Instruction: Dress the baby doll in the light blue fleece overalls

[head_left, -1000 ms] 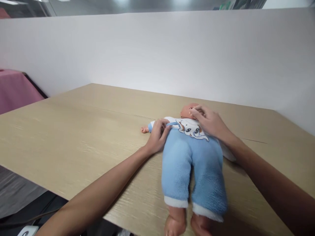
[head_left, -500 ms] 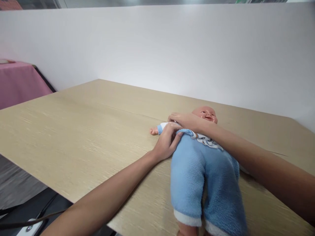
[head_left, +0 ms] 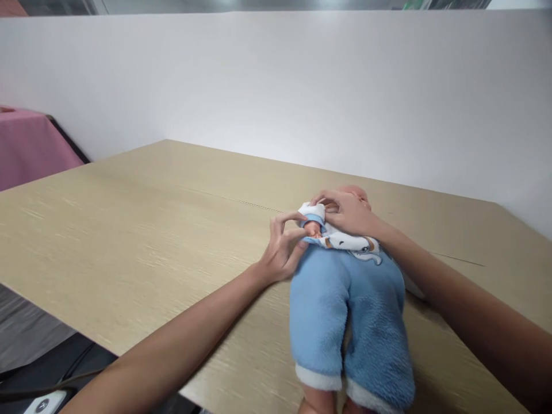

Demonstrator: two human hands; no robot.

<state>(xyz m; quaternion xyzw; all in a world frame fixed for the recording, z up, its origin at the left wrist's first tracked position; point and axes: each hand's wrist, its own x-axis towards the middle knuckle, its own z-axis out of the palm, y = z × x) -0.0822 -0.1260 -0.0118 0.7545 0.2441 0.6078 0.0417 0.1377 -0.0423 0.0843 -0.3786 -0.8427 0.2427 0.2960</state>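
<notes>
A baby doll (head_left: 354,191) lies on its back, its head partly hidden behind my right hand. It wears fluffy blue overalls (head_left: 321,299) with white cuffs and a cartoon animal patch on the chest. One doll arm is bent over the chest, in a white sleeve (head_left: 311,210) with a blue cuff. My right hand (head_left: 347,213) is curled on that sleeve near the shoulder. At the doll's small hand (head_left: 313,229), my left hand (head_left: 280,250) has its fingertips at the cuff and its thumb by the upper edge of the overalls.
The doll lies on a wood-grain table (head_left: 150,230). Behind it rises a white partition (head_left: 259,86). A pink cloth (head_left: 34,146) covers something at the far left. A cable and a white device (head_left: 45,401) are below the table's near left edge.
The doll's arm, earlier stretched out to the left, is now folded over its chest. My right hand has shifted right, and my left hand's fingers have moved to the cuff.
</notes>
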